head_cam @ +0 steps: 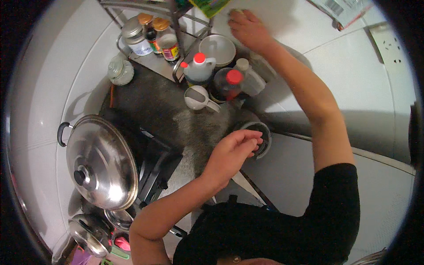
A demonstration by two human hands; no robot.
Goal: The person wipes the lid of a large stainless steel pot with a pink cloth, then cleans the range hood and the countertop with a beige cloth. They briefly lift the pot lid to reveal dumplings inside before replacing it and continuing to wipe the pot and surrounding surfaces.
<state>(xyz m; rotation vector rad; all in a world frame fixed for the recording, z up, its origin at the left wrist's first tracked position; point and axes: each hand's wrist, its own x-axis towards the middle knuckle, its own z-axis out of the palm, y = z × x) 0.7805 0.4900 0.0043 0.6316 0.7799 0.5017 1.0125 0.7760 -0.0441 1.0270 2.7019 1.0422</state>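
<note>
My right hand (250, 31) is stretched up against the white tiled wall (285, 20). Its bent fingers press a small, greenish-yellow pad or cloth (243, 12), mostly hidden under them. Lower down, my left hand (232, 150) hovers with loosely curled fingers and nothing visible in them. Behind those fingers shows the rim of a round grey container (269, 140), whose inside is largely covered by the hand. Below my right forearm stand a red-capped jug (198, 71), a dark bottle with a red cap (228, 82), a white-capped bottle (251, 78) and a white handled cup (197, 99).
A metal rack (175, 20) holds several jars and seasoning bottles (167, 39). At left, a large domed steel lid (102, 162) sits by a black gas stove (155, 162). A glass jar (120, 71) stands in the corner. A wall socket (391, 49) is at right.
</note>
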